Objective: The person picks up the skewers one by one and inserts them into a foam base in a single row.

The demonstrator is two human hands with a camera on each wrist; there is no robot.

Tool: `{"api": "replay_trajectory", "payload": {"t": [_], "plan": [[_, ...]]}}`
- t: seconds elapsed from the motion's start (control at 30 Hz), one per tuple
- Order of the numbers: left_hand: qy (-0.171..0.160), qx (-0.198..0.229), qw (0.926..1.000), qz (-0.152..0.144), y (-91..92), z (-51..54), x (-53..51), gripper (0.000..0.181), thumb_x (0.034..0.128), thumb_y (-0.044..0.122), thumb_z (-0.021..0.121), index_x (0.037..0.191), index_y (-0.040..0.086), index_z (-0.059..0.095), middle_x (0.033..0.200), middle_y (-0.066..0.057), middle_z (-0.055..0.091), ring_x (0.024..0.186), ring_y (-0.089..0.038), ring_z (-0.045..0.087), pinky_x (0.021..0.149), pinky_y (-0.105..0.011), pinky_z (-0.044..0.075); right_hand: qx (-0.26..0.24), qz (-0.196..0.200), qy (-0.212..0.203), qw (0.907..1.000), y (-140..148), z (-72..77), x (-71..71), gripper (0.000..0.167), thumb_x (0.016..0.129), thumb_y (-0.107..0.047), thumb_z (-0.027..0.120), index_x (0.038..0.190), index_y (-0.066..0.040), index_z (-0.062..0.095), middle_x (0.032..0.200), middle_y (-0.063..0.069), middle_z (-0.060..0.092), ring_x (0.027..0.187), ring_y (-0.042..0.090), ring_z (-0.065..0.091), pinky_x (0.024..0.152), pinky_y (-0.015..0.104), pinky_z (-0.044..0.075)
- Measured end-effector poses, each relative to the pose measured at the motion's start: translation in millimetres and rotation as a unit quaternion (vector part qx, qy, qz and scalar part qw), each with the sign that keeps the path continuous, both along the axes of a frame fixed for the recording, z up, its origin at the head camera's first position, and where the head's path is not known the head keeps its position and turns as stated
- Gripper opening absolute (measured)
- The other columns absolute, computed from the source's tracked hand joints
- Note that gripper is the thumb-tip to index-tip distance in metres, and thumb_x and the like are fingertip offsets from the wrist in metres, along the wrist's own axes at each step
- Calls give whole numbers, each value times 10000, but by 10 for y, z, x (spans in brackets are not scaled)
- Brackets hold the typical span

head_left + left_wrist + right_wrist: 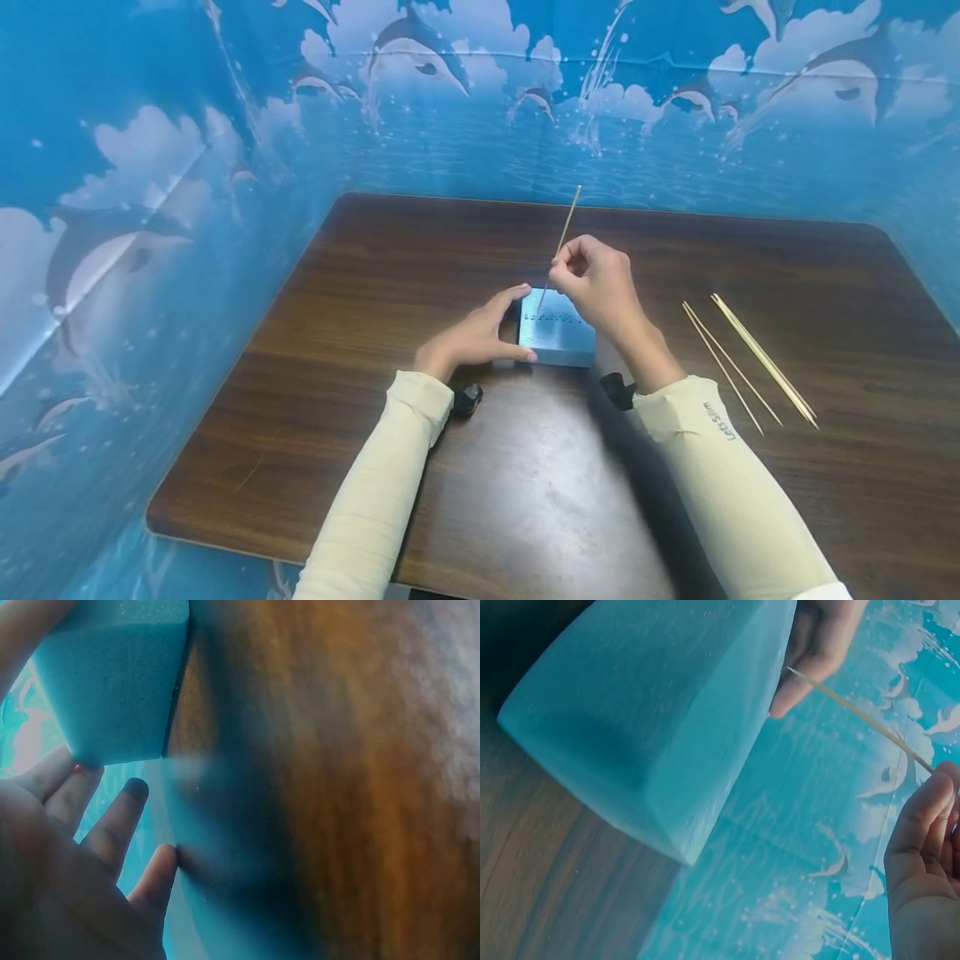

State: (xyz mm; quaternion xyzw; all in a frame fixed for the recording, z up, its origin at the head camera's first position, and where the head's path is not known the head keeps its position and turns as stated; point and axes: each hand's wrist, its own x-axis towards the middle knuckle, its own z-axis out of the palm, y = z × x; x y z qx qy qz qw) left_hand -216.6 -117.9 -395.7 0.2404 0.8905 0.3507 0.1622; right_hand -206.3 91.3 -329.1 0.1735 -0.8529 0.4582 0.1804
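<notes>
Right hand (603, 287) pinches a stick (569, 218) over the block (558, 335); left hand (478, 335) grips the block's 9 o'clock end. Desk (337, 275) separates block from loose sticks (766, 361) at 3 o'clock, far edge at 12.

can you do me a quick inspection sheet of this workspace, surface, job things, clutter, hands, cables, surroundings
Surface: dark wood-grain table, bright glare in front of the block.
Job's things: light-blue foam block, a row of small dark marks on top; one upright, slightly tilted skewer; loose skewers lying to the right.
Clutter: nothing seen.
Left hand: thumb and forefinger brace the block's left end.
Right hand: pinches the tilted skewer above the block; tip contact unclear.
Cables: nothing seen.
Surroundings: blue dolphin-print backdrop behind and left of the table.
</notes>
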Motion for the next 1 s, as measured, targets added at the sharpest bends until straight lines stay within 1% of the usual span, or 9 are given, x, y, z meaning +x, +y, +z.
{"api": "replay_trajectory", "payload": {"t": [0.17,0.37,0.5,0.73,1.0], "plan": [[-56,10,10000,10,16,-13,5,1068,774,525,803,1591,252,170,1651,35,176,1507,-178,192,1197,-477,262,34,89,32,9999,-62,-34,-28,56,871,10,588,836,-33,589,743,95,642,640,174,518,553,209,400],[-105,-37,9999,86,31,-5,18,1059,768,537,803,1583,307,167,1650,52,173,1508,-166,185,1196,-487,259,204,207,232,9993,-101,-38,-47,63,861,16,590,827,-36,587,730,83,615,640,190,507,562,219,393],[-121,-82,9998,166,24,8,26,1059,763,549,801,1581,320,167,1652,55,172,1509,-167,182,1194,-502,259,250,270,203,9991,-120,-20,-48,62,870,11,590,836,-41,588,739,82,606,649,216,511,561,225,393],[-108,-24,9998,140,20,13,19,1067,761,552,802,1583,308,167,1649,53,177,1504,-162,192,1198,-477,257,302,247,242,9989,-131,-9,-37,61,864,5,594,829,-44,587,737,81,608,635,184,502,565,266,406],[-93,4,9999,107,24,11,11,1089,752,536,818,1586,292,162,1649,38,176,1502,-173,196,1204,-453,246,398,304,150,9986,-136,-64,-44,53,858,1,587,822,-38,592,739,75,613,640,169,503,581,273,418]]}}
